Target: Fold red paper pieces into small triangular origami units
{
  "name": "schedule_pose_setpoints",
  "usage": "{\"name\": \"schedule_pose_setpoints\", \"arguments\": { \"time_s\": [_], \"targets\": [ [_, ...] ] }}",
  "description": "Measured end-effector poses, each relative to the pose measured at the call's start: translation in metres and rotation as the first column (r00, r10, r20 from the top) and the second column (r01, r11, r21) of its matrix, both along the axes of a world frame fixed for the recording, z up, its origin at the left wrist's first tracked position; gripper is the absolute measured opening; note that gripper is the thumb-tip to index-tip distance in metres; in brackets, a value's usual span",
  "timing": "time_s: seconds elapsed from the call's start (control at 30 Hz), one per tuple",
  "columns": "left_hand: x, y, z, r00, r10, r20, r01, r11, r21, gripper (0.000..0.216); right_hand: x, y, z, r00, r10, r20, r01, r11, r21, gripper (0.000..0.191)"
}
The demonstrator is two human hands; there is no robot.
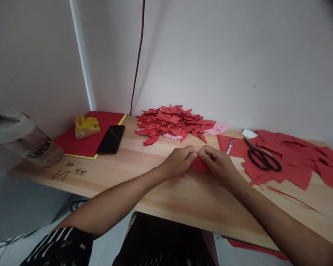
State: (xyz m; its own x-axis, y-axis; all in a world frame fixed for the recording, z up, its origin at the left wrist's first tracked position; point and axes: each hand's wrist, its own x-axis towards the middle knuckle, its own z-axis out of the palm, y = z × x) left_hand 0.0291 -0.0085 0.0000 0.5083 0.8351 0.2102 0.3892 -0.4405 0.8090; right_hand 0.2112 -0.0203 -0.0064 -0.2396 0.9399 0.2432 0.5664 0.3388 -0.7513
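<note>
Both my hands meet over a small red paper piece [199, 165] lying on the wooden table [155, 192]. My left hand [180, 159] has its fingers curled and pinches the paper's left edge. My right hand [219, 162] presses down on the paper's right side with closed fingers, hiding much of it. Behind the hands lies a heap of folded red paper shapes [172, 122] with a few pink ones [216, 129] at its right.
Black scissors [262, 157] and a pen [230, 146] lie on loose red paper sheets [294, 159] at the right. At the left are a black phone [111, 139], a yellow packet [86, 126] on a red sheet [80, 142], and a tape roll [41, 149]. A red cable [138, 55] hangs down the wall.
</note>
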Motion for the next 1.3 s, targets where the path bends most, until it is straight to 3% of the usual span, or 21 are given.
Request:
{"name": "schedule_pose_setpoints", "arguments": {
  "time_s": [0.13, 0.33, 0.47, 0.6, 0.9, 1.17, 1.3],
  "targets": [
    [0.002, 0.000, 0.000, 1.000, -0.007, 0.025, 0.007, 1.000, 0.000, 0.025, -0.004, -0.003, 0.002, 0.999, -0.009, 0.045, 0.008, 1.000, 0.009, 0.029],
    [0.000, 0.001, 0.002, 0.998, -0.021, 0.052, 0.022, 1.000, -0.009, 0.022, 0.001, 0.002, 0.002, 0.994, -0.092, -0.053, 0.095, 0.994, 0.048, 0.029],
    [-0.002, 0.002, 0.002, 1.000, 0.005, 0.029, -0.004, 1.000, -0.024, 0.024, 0.002, 0.003, 0.003, 0.994, -0.037, -0.099, 0.037, 0.999, -0.010, 0.034],
    [-0.003, 0.004, 0.000, 1.000, 0.006, 0.028, -0.006, 1.000, -0.014, 0.025, 0.000, 0.002, 0.002, 0.995, -0.029, -0.092, 0.025, 0.998, -0.049, 0.034],
    [-0.007, 0.007, 0.001, 1.000, 0.020, -0.011, -0.021, 0.998, -0.059, 0.025, 0.007, 0.005, 0.000, 0.995, -0.100, -0.029, 0.101, 0.995, 0.013, 0.034],
    [-0.002, 0.003, -0.001, 0.997, -0.061, 0.047, 0.063, 0.997, -0.046, 0.018, 0.000, 0.002, -0.002, 1.000, -0.023, -0.007, 0.023, 1.000, -0.020, 0.047],
    [0.002, 0.003, -0.006, 0.995, -0.032, 0.099, 0.040, 0.996, -0.077, 0.023, -0.004, 0.002, -0.005, 1.000, -0.007, -0.021, 0.006, 0.999, -0.043, 0.051]
  ]
}}
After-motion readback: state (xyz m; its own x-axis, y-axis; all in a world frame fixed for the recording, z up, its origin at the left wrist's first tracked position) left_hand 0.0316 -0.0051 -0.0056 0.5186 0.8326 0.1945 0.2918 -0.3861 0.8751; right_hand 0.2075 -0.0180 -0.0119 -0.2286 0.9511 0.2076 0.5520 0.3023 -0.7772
